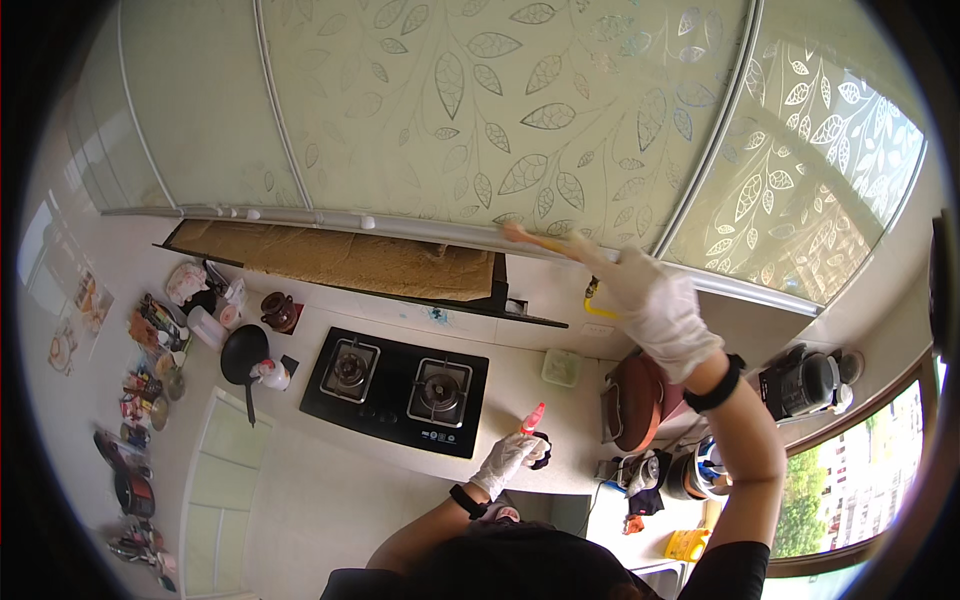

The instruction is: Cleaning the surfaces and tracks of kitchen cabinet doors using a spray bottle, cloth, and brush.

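Note:
My right hand (652, 307), in a white glove, is raised to the lower edge of the leaf-patterned wall cabinet doors (450, 127). It grips a blurred tool with a yellowish handle (551, 244), perhaps a brush, whose tan end lies over the doors' metal bottom rail (435, 227). Lower down, my gloved left hand (510, 461) is closed around a bottle with a red pointed tip (534, 417). The fingers hide most of the bottle, and something dark shows beside them. Close by are the worktop (517, 367) and a black two-burner gas hob (394, 394).
Under the cabinets hangs a range hood (367, 262) with a brown covering. A black frying pan (245, 356), a spray bottle (274, 373) and a brown jar (279, 310) stand left of the hob. At right are a clear container (561, 367), a brown round board (634, 405) and a yellow jug (686, 545).

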